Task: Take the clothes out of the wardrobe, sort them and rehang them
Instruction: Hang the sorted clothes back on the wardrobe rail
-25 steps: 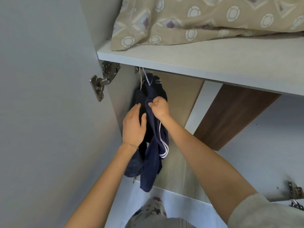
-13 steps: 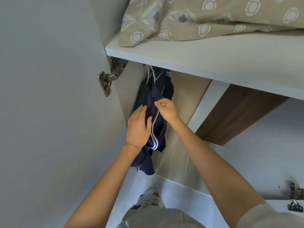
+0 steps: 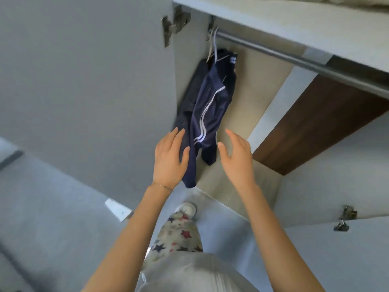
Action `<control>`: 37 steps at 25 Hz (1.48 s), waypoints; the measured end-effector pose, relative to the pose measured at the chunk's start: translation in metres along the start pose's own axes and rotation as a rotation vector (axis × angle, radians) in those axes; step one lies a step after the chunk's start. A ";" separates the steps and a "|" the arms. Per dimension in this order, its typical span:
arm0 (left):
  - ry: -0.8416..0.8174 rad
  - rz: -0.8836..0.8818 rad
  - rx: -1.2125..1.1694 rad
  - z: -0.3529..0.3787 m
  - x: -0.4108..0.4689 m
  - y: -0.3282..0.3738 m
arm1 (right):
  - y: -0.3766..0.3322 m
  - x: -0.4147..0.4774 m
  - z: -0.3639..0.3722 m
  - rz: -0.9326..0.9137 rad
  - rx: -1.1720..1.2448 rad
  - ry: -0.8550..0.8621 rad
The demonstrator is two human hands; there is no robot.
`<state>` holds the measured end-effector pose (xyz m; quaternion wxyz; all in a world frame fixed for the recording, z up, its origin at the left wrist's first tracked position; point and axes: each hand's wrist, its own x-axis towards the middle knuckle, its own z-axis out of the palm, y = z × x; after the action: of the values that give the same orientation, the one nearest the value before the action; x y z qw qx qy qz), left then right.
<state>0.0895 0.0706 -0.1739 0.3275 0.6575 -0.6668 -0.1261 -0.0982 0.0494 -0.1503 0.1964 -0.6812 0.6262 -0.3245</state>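
- Both hands have let go: left hand and right hand now spread wide, empty.
- Navy shorts hang from the rail, far left; rehung, seemingly.

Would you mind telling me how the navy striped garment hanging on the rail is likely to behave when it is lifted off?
The navy striped garment drapes in loose folds, so it is probably floppy and light. Its fabric has a slight sheen, so it may slip on its hanger. It lies against a darker garment, which might get dragged along.

Star-patterned trousers, a white shoe, perhaps bedding on the top shelf.
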 end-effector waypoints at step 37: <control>0.792 -1.126 0.248 -0.455 -0.477 -0.411 | -0.553 -0.313 0.446 -0.862 0.177 -1.047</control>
<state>0.6520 0.6049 -0.2062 0.3532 0.9320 -0.0645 0.0495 0.6083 0.3706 -0.1568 0.3817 -0.9181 0.0928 -0.0516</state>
